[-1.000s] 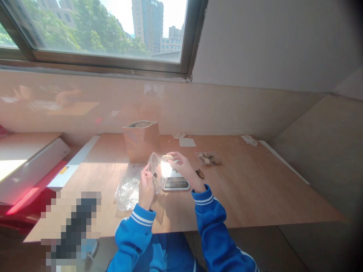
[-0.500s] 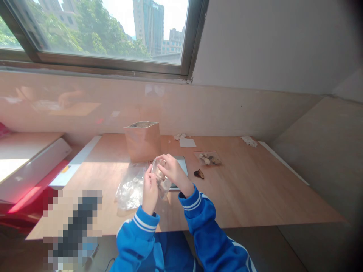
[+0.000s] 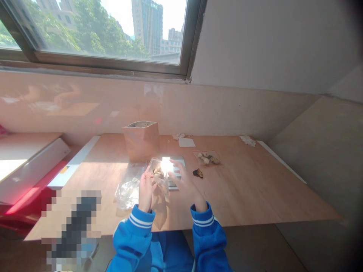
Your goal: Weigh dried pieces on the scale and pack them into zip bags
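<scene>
My left hand (image 3: 146, 190) grips a small clear plastic bag (image 3: 163, 184) with pale, dried-looking pieces inside. Fingers apart and holding nothing, my right hand (image 3: 183, 180) hovers just right of that bag, slightly blurred. Beneath both lies a flat grey-white device (image 3: 178, 160) with strong glare on its surface, partly hidden by the bag and hand. A larger crumpled clear plastic bag (image 3: 127, 190) rests on the table left of my left hand. To the right of the device sits a dark brown dried piece (image 3: 197, 173).
An opened brown paper bag (image 3: 141, 143) stands upright behind my hands. Farther right lies another clear bag of pale and brown pieces (image 3: 210, 158). White paper (image 3: 186, 142) and crumpled tissue (image 3: 247, 141) are near the wall. The wooden table (image 3: 255, 189) ends at my lap.
My right hand has let go of the small bag and moved right, its fingers spreading. My left hand keeps hold of the bag, slightly lower. Glare now shows over the device.
</scene>
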The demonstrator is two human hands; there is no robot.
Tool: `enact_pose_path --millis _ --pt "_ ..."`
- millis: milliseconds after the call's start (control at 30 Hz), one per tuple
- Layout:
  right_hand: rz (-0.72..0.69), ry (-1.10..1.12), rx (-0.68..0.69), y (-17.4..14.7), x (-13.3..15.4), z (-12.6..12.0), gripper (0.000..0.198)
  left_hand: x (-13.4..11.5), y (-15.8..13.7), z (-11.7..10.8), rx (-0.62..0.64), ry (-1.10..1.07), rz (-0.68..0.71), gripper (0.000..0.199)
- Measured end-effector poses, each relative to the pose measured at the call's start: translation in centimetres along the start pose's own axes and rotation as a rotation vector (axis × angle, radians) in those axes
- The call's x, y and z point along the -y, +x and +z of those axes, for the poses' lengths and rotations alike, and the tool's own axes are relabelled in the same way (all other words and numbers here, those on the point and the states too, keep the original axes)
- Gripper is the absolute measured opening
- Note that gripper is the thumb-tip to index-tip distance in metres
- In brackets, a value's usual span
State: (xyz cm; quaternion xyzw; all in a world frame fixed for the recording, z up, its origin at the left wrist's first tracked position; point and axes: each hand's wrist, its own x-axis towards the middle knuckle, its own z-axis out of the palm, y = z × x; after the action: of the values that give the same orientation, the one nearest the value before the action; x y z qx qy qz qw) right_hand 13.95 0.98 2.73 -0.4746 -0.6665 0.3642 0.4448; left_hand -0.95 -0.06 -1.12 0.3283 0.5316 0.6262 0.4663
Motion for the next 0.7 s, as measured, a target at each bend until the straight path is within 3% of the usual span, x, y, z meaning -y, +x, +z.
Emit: enact_pose_path --millis 100,267,367,467,567,700 --pt "0.076 0.038 0.069 -2.2 -0.7 1.0 0.077 -0.6 -0.7 0.6 0.002 -0.195 -0.093 0.032" --pt "0.086 0.141 -0.012 -2.7 0.2 2.2 0.038 -0.3 -1.8 1.3 0.104 -0.129 -0.006 0.031" --pt "0.072 0.21 -0.113 -2.3 0.3 1.7 0.039 0.2 -1.4 0.9 0.027 0.002 0.084 0.03" --pt "0.104 0.377 -0.165 -2.2 -0.4 1.0 0.04 0.4 -0.1 0.1 -0.067 0.094 0.117 0.047" --pt "0.127 0.445 -0.134 -2.5 -1.4 0.5 0.041 0.3 1.1 -0.4 0.028 0.082 0.084 0.05" --pt "0.117 0.359 -0.126 -2.8 -2.2 -0.2 0.044 0.0 1.9 -0.8 0.123 0.006 0.081 0.041"
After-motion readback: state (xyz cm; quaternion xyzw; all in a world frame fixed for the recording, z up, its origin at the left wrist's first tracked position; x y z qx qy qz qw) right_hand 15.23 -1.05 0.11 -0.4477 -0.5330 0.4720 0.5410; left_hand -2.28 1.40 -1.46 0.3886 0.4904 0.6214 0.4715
